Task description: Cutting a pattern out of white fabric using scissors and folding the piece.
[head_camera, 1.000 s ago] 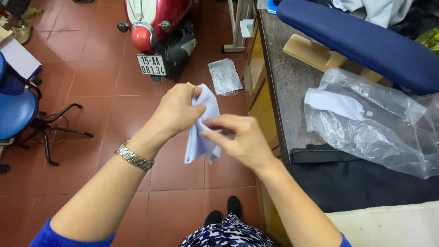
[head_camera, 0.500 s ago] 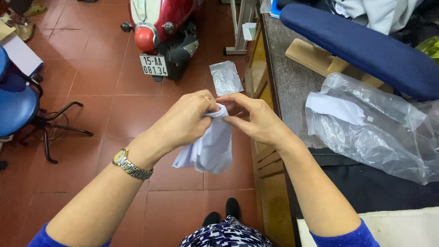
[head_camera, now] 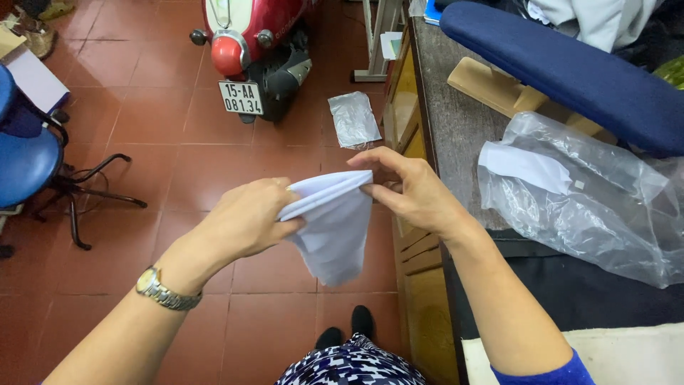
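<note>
Both hands — left hand, right hand — pinch the cloth at its top, and a loose pinch could drop the hanging part.

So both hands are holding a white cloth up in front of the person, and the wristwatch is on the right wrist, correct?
Not quite. The head view shows the wristwatch on the left wrist, not the right. The rest holds: the left hand and the right hand both hold the white cloth.

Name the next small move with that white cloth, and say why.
Probably draw the hands apart to pull the top edge taut. The left hand and right hand pinch the white cloth at its upper edge, which is bunched in folds while the rest hangs loose.
</note>
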